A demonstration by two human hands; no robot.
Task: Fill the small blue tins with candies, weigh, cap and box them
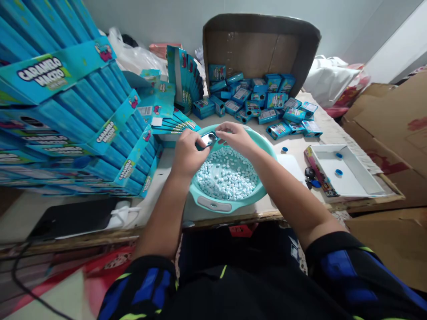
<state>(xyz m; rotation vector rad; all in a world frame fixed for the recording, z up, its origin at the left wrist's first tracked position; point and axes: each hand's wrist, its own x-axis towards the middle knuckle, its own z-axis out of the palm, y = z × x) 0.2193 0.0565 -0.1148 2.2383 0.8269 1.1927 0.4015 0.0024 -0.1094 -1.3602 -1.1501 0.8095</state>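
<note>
My left hand [189, 153] grips a small blue candy box [207, 139] with its end facing up and a dark opening showing. The fingers of my right hand [236, 137] are pinched at the far right edge of that box, by what looks like its flap. Both hands hover over a turquoise plastic basin [218, 205]. Inside the basin lies a layer of small pale blue and white candies [227, 178], thinner around the middle. Whether any candies are in the box cannot be made out.
Tall stacks of blue display boxes [110, 129] stand at left, above a black phone [76, 218]. Flat blue cartons [185, 75] fan out behind. Filled-looking small boxes [253, 100] pile before a cardboard box [260, 49]. A white tray [353, 173] with blue caps and keys [312, 177] lie right.
</note>
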